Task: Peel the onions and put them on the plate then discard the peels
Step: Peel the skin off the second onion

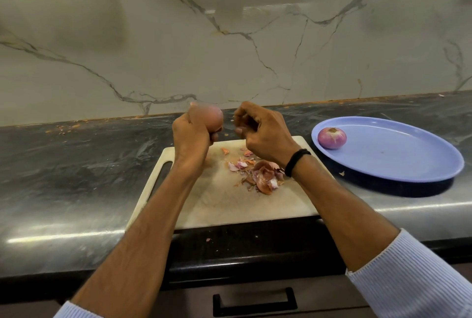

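Note:
My left hand [192, 136] grips an unpeeled, brownish onion [213, 119] above the far edge of the white cutting board [222, 202]. My right hand [260, 133] hovers just right of that onion with curled fingers; whether they pinch a scrap of skin is hidden. A heap of dry pink and brown peels [260, 172] lies on the board under my right wrist. One peeled purple onion [332, 137] rests at the left side of the blue plate [398, 164], which stands to the right of the board.
The board lies on a dark marbled counter [76, 164] against a veined light backsplash. Small peel crumbs dot the counter's front ledge [208, 239] and the plate rim. A drawer with a black handle [255, 302] sits below.

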Available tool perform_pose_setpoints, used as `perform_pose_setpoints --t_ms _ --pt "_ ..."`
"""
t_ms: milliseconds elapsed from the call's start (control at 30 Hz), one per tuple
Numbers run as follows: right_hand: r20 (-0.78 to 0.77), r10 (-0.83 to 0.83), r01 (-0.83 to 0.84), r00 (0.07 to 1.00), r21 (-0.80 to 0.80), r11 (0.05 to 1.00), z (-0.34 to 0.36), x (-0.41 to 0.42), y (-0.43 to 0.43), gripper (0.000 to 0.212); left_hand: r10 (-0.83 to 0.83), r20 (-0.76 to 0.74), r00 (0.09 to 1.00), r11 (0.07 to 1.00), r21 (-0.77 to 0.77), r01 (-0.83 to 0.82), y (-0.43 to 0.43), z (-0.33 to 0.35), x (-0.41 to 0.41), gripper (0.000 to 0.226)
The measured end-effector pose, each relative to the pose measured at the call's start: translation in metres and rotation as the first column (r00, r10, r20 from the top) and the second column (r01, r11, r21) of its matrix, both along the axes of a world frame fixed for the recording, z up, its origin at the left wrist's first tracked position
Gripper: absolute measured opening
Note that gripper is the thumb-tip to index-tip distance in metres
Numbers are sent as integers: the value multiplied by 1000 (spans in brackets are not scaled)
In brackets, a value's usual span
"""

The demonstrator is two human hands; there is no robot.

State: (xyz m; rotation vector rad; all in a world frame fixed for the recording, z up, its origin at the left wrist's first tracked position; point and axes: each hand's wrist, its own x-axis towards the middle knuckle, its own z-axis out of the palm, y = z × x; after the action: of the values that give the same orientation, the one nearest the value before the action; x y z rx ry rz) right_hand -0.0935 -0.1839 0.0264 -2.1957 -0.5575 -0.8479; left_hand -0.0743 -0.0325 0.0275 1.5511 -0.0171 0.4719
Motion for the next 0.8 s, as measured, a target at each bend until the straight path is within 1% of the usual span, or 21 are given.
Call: perform_pose_setpoints --t_ms 67,133,167,233,267,333,367,433,500,667,800 --pt "-67 10 -17 998 -97 995 1 -1 -2 17 6 24 1000 999 31 -7 0 0 -1 44" --pt "-107 12 -31 994 -180 983 1 -2 -3 12 -17 28 999 998 66 16 0 -2 0 44" --pt "-121 1 -25 993 -196 980 0 -2 -4 11 -35 21 999 997 74 34 0 -3 0 44" --pt "-115 -46 21 992 -211 977 -3 0 -4 20 -64 3 998 995 73 64 0 -4 2 46" --pt "-80 -72 54 994 -210 976 -4 2 -4 24 -74 -3 997 995 70 74 0 -4 2 47" --pt "14 -82 83 997 -150 985 -4 4 -2 22 -86 -10 996 994 66 86 0 -5 3 48" --pt "64 -69 76 996 -107 991 -2 5 -1 22 -92 -9 996 993 67 92 -1 -4 2 48" --pt "146 -49 58 988 -55 997 -1 6 1 30 -119 3 993 990 77 119 -2 -4 1 46" --pt "180 -35 42 983 -35 998 -1 8 3 33 -155 15 988 984 93 153 -2 -4 0 47" --pt "227 -42 46 973 -16 999 -3 8 3 11 -197 20 980 976 102 194 -1 -3 -2 43" --pt "212 -42 39 976 17 999 -2 8 3 4 -229 12 973 973 33 229 1 -2 -2 40"
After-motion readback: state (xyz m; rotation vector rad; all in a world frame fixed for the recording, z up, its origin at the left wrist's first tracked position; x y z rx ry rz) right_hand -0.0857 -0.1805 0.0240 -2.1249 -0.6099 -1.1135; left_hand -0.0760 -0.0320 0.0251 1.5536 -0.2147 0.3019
